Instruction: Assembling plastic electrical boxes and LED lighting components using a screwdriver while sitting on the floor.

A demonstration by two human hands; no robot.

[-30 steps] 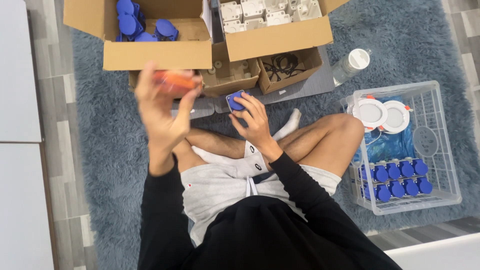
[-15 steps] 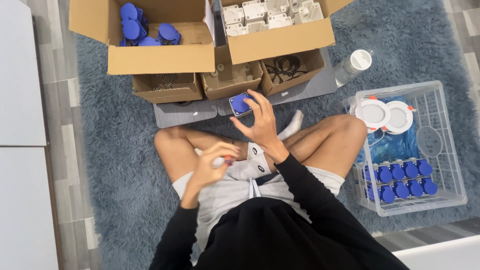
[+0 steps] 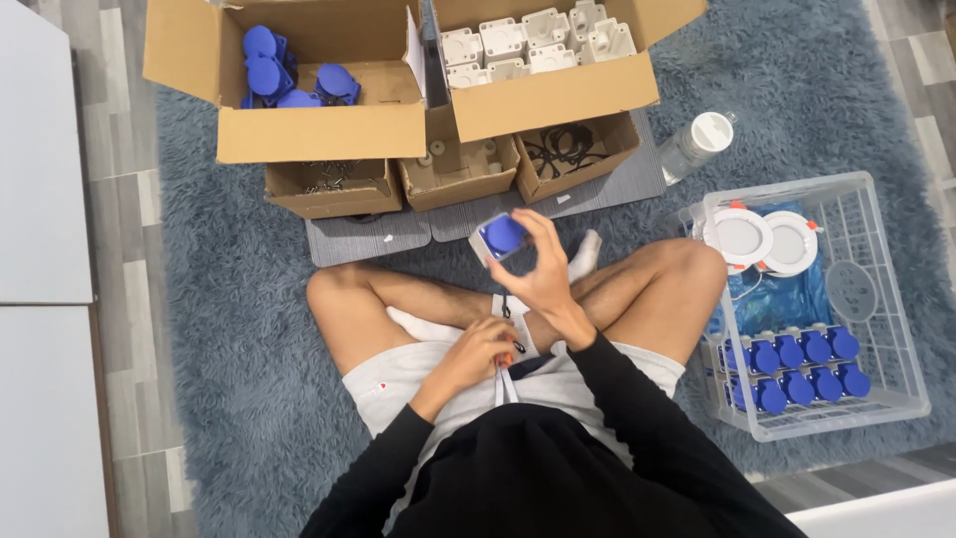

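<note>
The right hand (image 3: 543, 267) grips a white socket housing with a blue cap (image 3: 501, 237), raised above the crossed legs with its cap side turned up to the person's view. The left hand (image 3: 480, 354) rests curled in the lap around something small and orange that I cannot identify. Beyond the hands stand five open cardboard boxes (image 3: 319, 130); right of them, a clear crate (image 3: 876, 299) holds ten finished blue-capped units (image 3: 792, 364) in two rows.
</note>
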